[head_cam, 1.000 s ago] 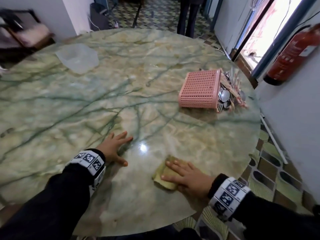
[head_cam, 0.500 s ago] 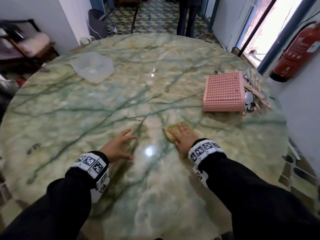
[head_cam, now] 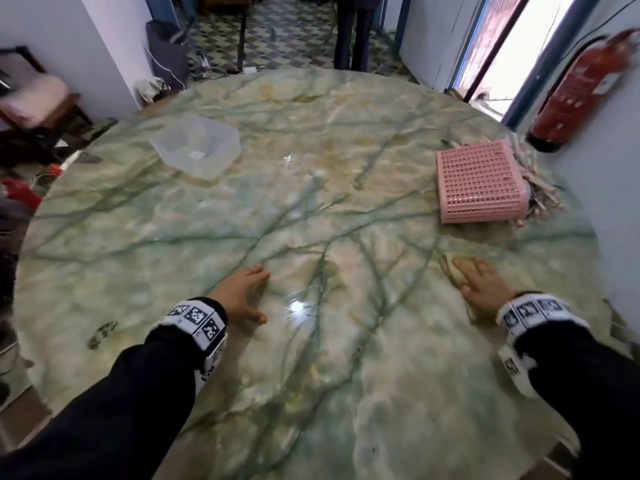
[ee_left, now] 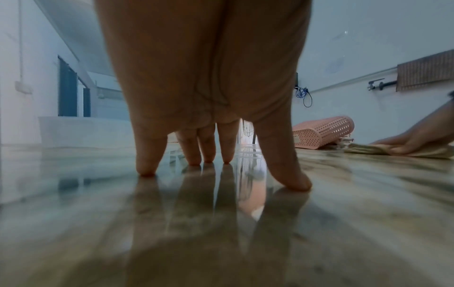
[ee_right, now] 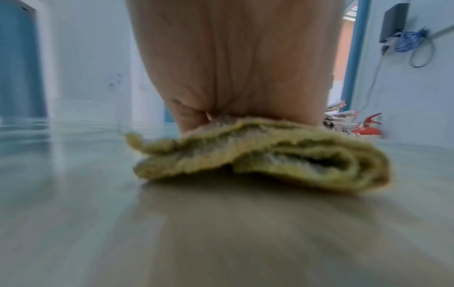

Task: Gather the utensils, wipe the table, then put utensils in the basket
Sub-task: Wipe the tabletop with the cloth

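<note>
My right hand (head_cam: 479, 282) lies flat on a folded yellow-green cloth (head_cam: 452, 270) and presses it onto the round green marble table (head_cam: 311, 209), near the right edge. The cloth (ee_right: 258, 153) fills the right wrist view under my palm. Beyond it a pink plastic basket (head_cam: 479, 181) lies on its side, with a heap of utensils (head_cam: 540, 199) spilling from its mouth toward the wall. My left hand (head_cam: 242, 292) rests on the bare table with straight, spread fingers (ee_left: 147, 155), holding nothing. The basket (ee_left: 321, 132) shows at the right in the left wrist view.
A clear plastic tub (head_cam: 195, 148) stands at the table's far left. A red fire extinguisher (head_cam: 578, 91) hangs on the right wall close to the table edge. A person's legs (head_cam: 353, 32) stand beyond the far rim.
My right hand has slid the cloth from the middle of the table out to the right, below the basket. The left hand has stayed in place.
</note>
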Available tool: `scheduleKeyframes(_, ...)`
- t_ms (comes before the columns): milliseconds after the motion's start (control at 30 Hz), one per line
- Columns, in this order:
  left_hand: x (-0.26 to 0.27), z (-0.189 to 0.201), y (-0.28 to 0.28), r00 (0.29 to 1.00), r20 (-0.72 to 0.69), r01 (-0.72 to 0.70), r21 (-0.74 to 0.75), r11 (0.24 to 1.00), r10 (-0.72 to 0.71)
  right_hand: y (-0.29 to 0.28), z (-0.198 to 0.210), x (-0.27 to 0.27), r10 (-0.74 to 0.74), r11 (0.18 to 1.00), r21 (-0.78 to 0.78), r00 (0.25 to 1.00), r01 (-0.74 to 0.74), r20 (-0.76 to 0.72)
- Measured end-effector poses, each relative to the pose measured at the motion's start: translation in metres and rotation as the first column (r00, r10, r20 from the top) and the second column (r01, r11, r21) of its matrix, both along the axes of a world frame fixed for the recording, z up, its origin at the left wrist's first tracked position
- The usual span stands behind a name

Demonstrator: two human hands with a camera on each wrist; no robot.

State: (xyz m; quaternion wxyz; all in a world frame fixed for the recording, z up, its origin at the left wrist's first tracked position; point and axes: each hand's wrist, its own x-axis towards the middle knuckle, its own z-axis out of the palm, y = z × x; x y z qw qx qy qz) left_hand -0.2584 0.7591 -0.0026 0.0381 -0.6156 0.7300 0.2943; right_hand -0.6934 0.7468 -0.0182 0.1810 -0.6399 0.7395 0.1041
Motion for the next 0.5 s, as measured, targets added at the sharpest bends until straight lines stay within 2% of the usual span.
scheduleKeyframes(33,0.001,-0.002,0.0,1.0,0.0,0.001,-0.009,1.0,-0.001,-0.014,-0.004,0.008,-0.038,0.999,-0.026,0.999,0.038,-0.012)
scheduleKeyframes(100,0.003,-0.004,0.0,1.0,-0.007,-0.001,-0.025,1.0,0.001,-0.039,-0.007,0.04,-0.023,0.998,-0.053,0.999,0.021,-0.031)
scheduleKeyframes(167,0.003,-0.004,-0.001,1.0,-0.019,-0.001,-0.03,1.0,0.001,-0.059,-0.01,0.084,0.089,0.995,-0.047,0.996,-0.091,-0.029)
scheduleKeyframes(233,0.003,-0.004,-0.001,1.0,-0.028,-0.008,-0.02,1.0,0.008,-0.068,-0.012,0.134,0.267,0.962,-0.055,0.964,-0.267,-0.015)
scheduleKeyframes(333,0.003,-0.002,-0.003,0.999,-0.034,-0.008,-0.011,1.0,0.007,-0.041,-0.012,0.196,0.504,0.864,-0.001,0.863,-0.504,0.017)
scheduleKeyframes(367,0.002,-0.002,-0.004,0.999,-0.033,-0.006,-0.013,1.0,0.006,-0.023,-0.011,0.207,0.586,0.809,0.026,0.809,-0.587,0.04)
scheduleKeyframes(433,0.002,-0.002,-0.005,0.999,-0.032,-0.002,-0.023,1.0,0.001,0.022,-0.009,0.208,0.751,0.655,0.014,0.652,-0.756,0.101)
scheduleKeyframes(500,0.004,-0.004,-0.005,0.999,-0.035,0.003,-0.031,1.0,-0.004,0.06,-0.004,0.186,0.815,0.562,0.005,0.555,-0.827,0.167)
